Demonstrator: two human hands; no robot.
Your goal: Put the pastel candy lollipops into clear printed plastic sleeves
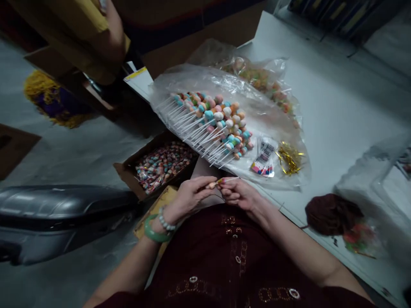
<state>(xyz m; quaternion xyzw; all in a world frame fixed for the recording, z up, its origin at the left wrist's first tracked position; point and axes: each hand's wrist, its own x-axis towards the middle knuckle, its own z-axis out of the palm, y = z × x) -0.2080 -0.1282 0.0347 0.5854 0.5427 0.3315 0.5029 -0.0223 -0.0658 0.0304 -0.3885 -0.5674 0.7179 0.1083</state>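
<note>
In front of my waist, both hands meet on a candy skewer [221, 181] with a white stick. My left hand [191, 194], wearing a green bangle and a beaded bracelet, pinches its candy end. The fingers of my right hand [239, 193] are closed round it near the stick. Any wrapper or tie on it is too small to make out. Just beyond lies a pile of candy skewers [221, 115], sticks toward me, on a clear plastic bag [272, 115]. Printed labels [265, 157] and a bunch of gold twist ties [290, 157] lie to the right of the pile.
Below the table's left edge stands a cardboard box [128, 175] full of wrapped candies [163, 164]. A dark suitcase [64, 214] lies left. Another person's arm [114, 30] shows at top left. On the white table [330, 98] rest more bagged candies [257, 77] and dark cloth [330, 213].
</note>
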